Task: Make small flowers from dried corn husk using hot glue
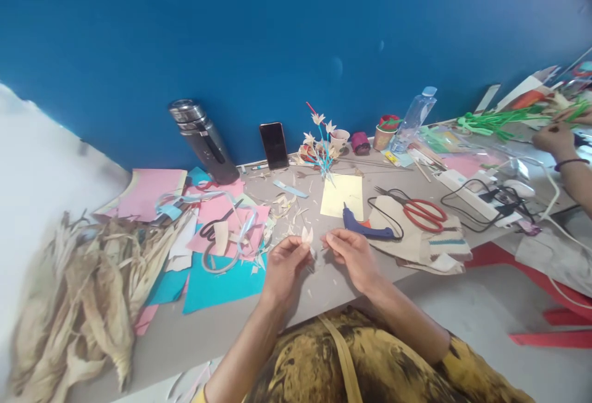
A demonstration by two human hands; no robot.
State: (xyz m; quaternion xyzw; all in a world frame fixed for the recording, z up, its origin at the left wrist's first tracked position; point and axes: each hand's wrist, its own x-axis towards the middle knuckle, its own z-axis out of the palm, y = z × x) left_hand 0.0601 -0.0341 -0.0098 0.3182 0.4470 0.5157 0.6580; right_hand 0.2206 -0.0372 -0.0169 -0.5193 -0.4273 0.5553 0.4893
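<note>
My left hand (pixel 287 262) is closed in a pinch on a small pale husk flower (pixel 307 236), its pointed petals facing up. To its right, my right hand (pixel 354 255) has thumb and finger pressed together; whatever they hold is too small to make out. Just beyond the right hand lies a blue glue gun (pixel 365 225) with a black cord. Red-handled scissors (pixel 423 213) rest on a folded cloth (pixel 416 243). Behind my hands, several finished husk flowers on blue stems (pixel 325 144) stand near a yellow paper sheet (pixel 342 196).
Dried corn husks (pixel 92 292) pile up at left beside pink and blue papers (pixel 222 286) and black scissors (pixel 222 223). A flask (pixel 203 141), phone (pixel 274 146) and plastic bottle (pixel 414 121) stand by the wall. At right are a power strip (pixel 469 196) and a co-worker's hand (pixel 555 138).
</note>
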